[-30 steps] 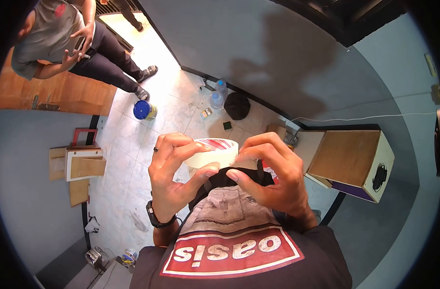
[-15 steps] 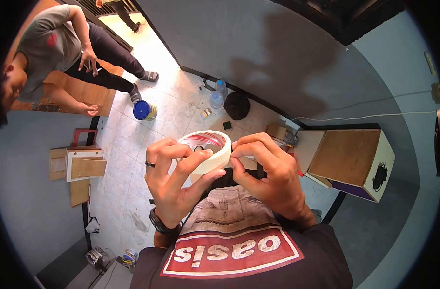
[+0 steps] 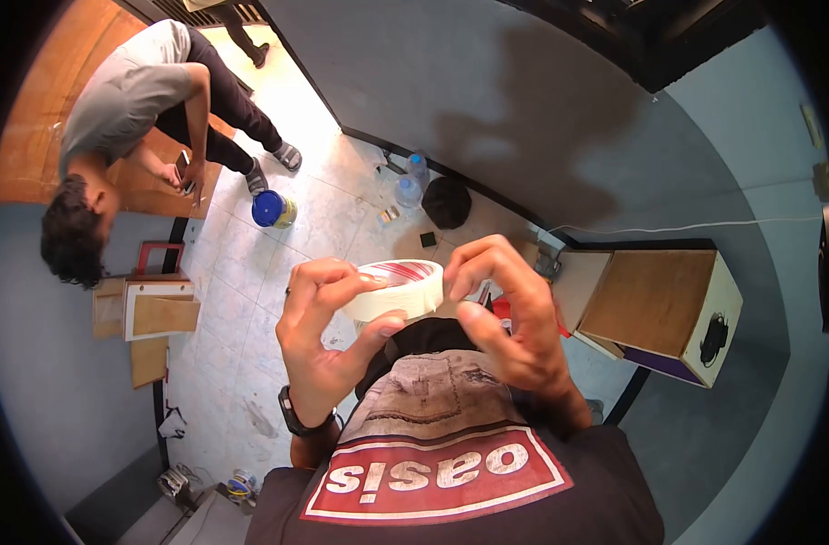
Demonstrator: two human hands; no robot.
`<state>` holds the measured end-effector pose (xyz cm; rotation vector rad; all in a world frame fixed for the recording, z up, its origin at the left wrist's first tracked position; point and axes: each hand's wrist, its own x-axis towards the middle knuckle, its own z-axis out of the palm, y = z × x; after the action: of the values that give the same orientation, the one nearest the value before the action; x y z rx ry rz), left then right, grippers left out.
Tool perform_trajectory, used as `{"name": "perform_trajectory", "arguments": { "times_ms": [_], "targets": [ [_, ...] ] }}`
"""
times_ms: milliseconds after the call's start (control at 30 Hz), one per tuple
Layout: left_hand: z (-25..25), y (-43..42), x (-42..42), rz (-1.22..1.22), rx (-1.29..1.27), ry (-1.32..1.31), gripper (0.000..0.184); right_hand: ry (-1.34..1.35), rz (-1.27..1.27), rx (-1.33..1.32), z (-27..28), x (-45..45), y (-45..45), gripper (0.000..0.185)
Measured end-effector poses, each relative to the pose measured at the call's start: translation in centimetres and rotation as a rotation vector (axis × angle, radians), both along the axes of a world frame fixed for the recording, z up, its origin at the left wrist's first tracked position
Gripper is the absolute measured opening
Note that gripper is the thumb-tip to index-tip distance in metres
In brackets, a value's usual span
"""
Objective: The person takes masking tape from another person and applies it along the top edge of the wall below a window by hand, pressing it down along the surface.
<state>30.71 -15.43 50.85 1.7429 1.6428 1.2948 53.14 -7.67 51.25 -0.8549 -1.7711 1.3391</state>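
Note:
A roll of whitish tape [image 3: 398, 300] with red stripes on its inner core is held up in front of the chest. My left hand [image 3: 328, 313] grips its left side, fingers at the upper rim and thumb below. My right hand [image 3: 510, 313] is at the roll's right edge, its thumb and index finger apart. The index fingertip is close to the roll; whether it touches cannot be made out. Below lies the dark shirt [image 3: 432, 472] with a red printed panel.
Another person [image 3: 128, 109] bends over at the upper left, holding a phone. A blue-lidded bucket [image 3: 269, 209], water bottles [image 3: 409, 190] and a black bag [image 3: 447, 202] stand on the floor. A wooden cabinet [image 3: 650, 300] is at right, boards [image 3: 160, 313] at left.
The roll has tilted, then levelled, in my left hand. My right thumb and index finger have moved apart from their pinch. The other person has bent lower.

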Motion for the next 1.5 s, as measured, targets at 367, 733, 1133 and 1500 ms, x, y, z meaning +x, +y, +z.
{"name": "perform_trajectory", "arguments": {
  "times_ms": [367, 733, 1133, 1500],
  "targets": [
    [-2.3, 0.5, 0.0, 0.089, 0.018, -0.390, 0.037, -0.089, 0.178, 0.258, -1.6, -0.9, 1.9, 0.024],
    [-0.4, 2.0, 1.7, 0.176, -0.062, -0.237, 0.008, -0.220, 0.001, 0.431, -2.6, -3.0, 1.2, 0.021],
    [-3.0, 3.7, -0.8, 0.142, -0.019, -0.071, 0.020, -0.246, 0.076, 0.331, -3.0, -5.0, 3.2, 0.020],
    [-4.8, 9.1, -10.0, 0.193, -0.203, -0.451, 0.014, -0.313, 0.185, 0.397, -3.7, -14.4, 9.8, 0.022]
  ]
}}
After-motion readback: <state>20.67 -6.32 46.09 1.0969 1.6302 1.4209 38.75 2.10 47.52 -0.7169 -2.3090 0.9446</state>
